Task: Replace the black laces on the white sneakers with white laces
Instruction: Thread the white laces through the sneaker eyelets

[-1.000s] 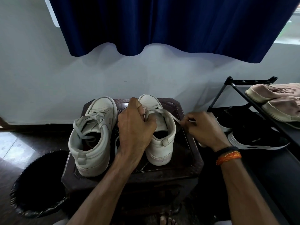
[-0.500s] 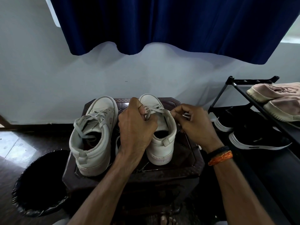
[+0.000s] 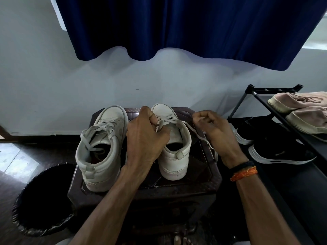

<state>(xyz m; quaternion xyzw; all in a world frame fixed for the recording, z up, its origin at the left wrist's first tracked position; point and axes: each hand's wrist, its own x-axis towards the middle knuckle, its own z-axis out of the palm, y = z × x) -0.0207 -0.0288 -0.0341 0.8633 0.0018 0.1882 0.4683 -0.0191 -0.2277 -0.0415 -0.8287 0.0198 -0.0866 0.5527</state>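
A home room: shoe rack, blue curtain, lined bin

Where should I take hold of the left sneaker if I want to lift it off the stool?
Grip the left sneaker at its heel collar, coming from above on your near side. It stands upright with the heel toward you and its opening wide and unobstructed. The white lace lies loose across the tongue, so it would probably make a poor hold. The left hand is busy at the right sneaker.

stool: centre, before wall
left sneaker: on stool, left side
right sneaker: on stool, just beside it
bin: floor, left of stool
shoe rack: right of stool, shoes on shelves
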